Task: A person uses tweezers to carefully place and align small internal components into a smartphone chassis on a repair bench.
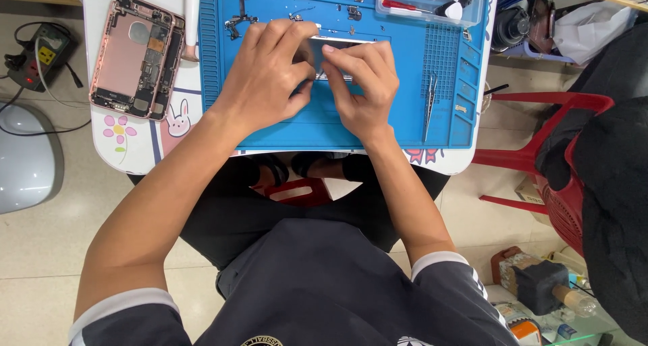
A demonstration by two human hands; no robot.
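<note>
Covering most of a flat grey part [324,52], both hands [317,76] hide it.

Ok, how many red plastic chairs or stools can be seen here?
2. One red stool is under the table, between the person's legs, mostly hidden. One red chair stands to the right of the table, partly covered by dark cloth. Others may be out of view.

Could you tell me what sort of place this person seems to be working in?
Probably a phone repair bench: a blue repair mat with small loose parts, an opened pink phone housing, tweezers, and both hands on a thin silvery part.
</note>
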